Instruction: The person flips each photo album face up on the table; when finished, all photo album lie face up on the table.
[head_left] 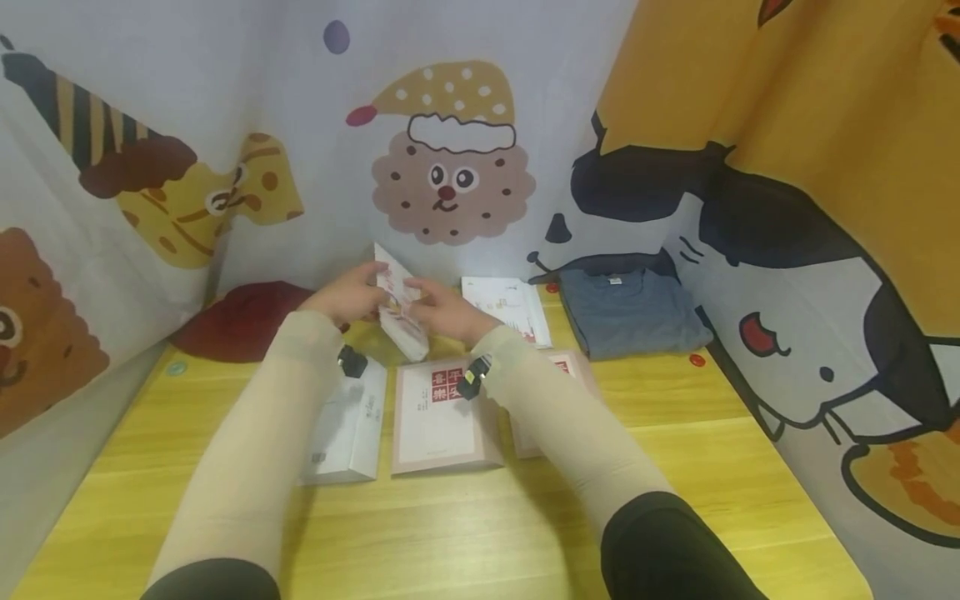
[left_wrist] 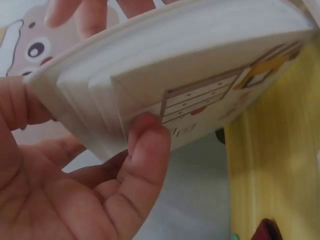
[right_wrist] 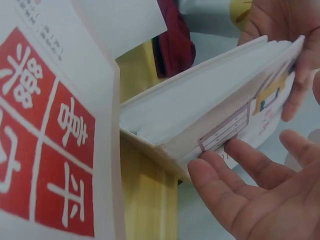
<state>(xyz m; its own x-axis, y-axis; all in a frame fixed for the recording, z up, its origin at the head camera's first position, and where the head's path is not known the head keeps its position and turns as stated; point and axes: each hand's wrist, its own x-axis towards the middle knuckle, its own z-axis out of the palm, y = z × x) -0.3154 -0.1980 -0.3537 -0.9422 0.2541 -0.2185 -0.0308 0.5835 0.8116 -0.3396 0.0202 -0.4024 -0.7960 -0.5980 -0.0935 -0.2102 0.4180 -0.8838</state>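
Note:
A thick white book [head_left: 403,329] with a printed cover stands tilted above the far part of the table. My left hand [head_left: 347,293] grips one edge of it. In the left wrist view the left thumb [left_wrist: 150,137] presses on the printed cover [left_wrist: 205,97], and other fingers go behind the book. My right hand [head_left: 450,312] is at the book's other side; in the right wrist view its loosely extended fingers [right_wrist: 215,180] touch the cover. White page edges [right_wrist: 200,90] show between the covers.
Below the hands lie a white book [head_left: 363,446], a pink-edged book [head_left: 420,433] with red character squares, and another pink-edged one [head_left: 528,433]. Behind are a white printed book [head_left: 506,308], a folded grey shirt [head_left: 633,321] and a dark red cap [head_left: 240,321]. A cartoon curtain [head_left: 315,100] hangs behind the table.

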